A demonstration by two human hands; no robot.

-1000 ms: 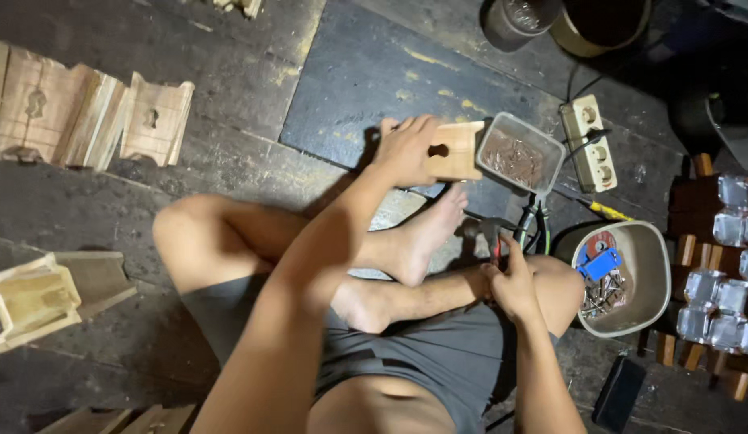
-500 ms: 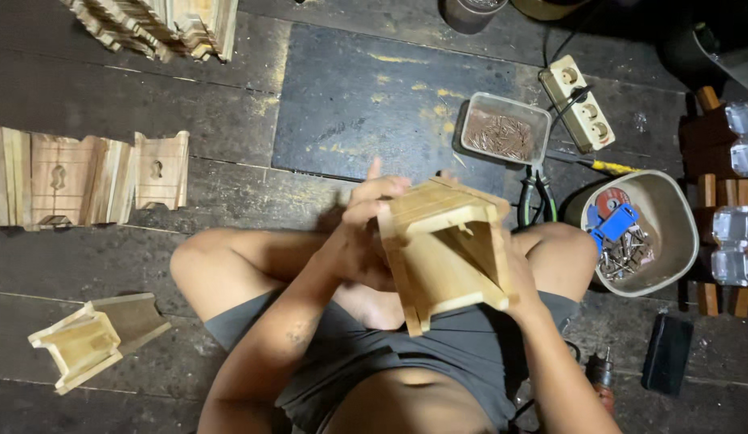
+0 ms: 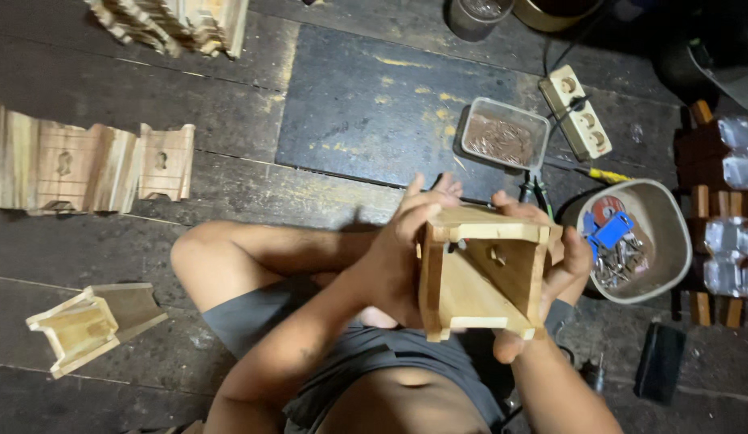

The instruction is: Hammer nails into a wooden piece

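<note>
I hold the open wooden box (image 3: pixel 480 277) between my palms: left hand (image 3: pixel 406 241) and right hand (image 3: pixel 563 261) clasp its opposite sides.

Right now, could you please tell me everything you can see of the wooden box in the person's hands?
The wooden box is pale, unfinished wood, built of flat boards joined at the corners, open toward the camera so its hollow inside shows. A sloping board crosses the inside, and a small hole sits in the far wall. It is held up above the lap, slightly tilted. The left hand grips its left wall; the right hand wraps its right wall.
</note>
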